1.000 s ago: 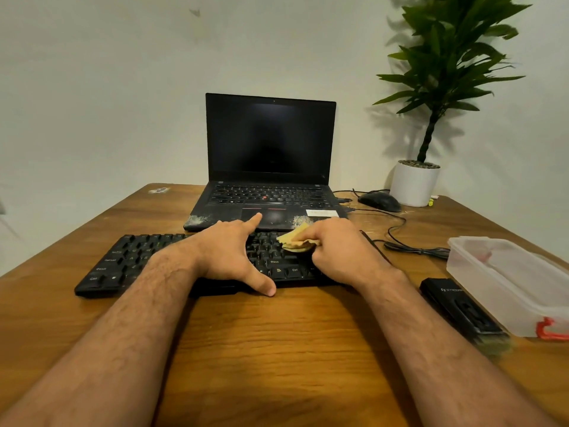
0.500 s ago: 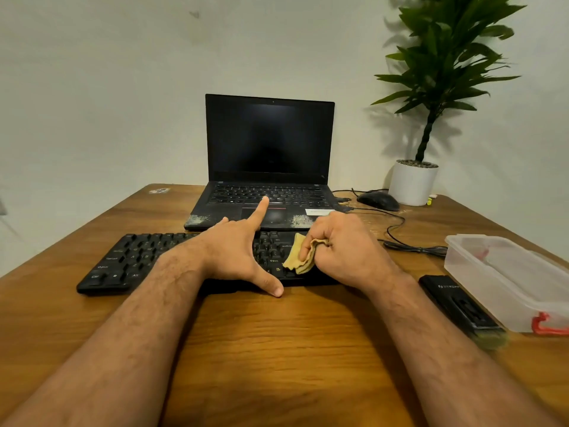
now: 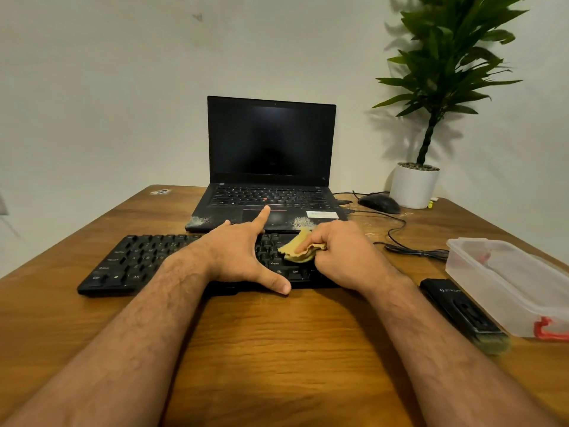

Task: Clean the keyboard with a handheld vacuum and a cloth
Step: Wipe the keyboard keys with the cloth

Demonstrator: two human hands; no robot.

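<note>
Left hand (image 3: 238, 254) spread flat, bracing black keyboard (image 3: 138, 260). Right hand (image 3: 338, 257) pinches yellow cloth (image 3: 297, 249) against the keys.

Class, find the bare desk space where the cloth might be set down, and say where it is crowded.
Bare wood lies between the forearms, in front of the black external keyboard, and left of the black open laptop. The right side is crowded: black handheld vacuum, clear plastic box, cable.
</note>
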